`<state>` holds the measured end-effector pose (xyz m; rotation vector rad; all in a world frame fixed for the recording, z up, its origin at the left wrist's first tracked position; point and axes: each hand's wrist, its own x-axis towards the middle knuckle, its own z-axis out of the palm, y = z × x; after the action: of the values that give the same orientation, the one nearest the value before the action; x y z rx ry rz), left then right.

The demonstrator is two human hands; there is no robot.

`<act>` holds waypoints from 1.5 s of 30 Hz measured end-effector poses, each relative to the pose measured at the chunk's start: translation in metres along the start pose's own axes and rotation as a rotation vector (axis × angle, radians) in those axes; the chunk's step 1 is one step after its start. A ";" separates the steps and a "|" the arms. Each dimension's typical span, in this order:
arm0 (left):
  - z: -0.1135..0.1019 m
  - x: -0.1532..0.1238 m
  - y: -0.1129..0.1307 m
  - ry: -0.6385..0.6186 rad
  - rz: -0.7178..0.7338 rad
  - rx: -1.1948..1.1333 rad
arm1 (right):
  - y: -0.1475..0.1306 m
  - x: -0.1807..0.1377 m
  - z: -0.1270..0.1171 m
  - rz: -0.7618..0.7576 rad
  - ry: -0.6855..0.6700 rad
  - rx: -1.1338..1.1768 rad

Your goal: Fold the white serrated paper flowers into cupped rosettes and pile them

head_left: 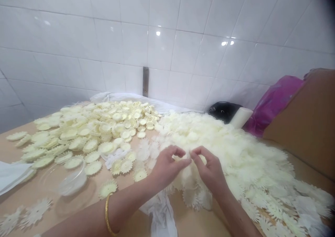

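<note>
My left hand (167,167) and my right hand (209,170) meet fingertip to fingertip over the near edge of a big heap of white fringed fabric petals (235,150). Both hands have their fingers curled in a pinch, seemingly on a thin white petal piece (190,157) between them; it is hard to make out against the heap. A gold bangle (108,214) is on my left wrist. To the left lies a spread of pale yellow round flower pieces (99,129), several stacked.
A clear plastic dish (70,181) sits on the tan table at the left front. White cloth (162,212) lies under my forearms. A black object (223,111), a white roll (240,117), a magenta bag (274,102) and a brown cardboard box (309,122) stand at the right by the tiled wall.
</note>
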<state>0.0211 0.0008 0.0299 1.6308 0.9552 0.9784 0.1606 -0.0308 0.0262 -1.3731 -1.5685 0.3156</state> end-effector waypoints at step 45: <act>0.005 -0.001 -0.014 -0.106 -0.052 -0.197 | 0.008 0.002 0.004 0.133 -0.153 0.261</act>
<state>0.0238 0.0012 0.0148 1.4710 0.8001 0.9113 0.1623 -0.0250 0.0194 -1.2739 -1.5008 0.6965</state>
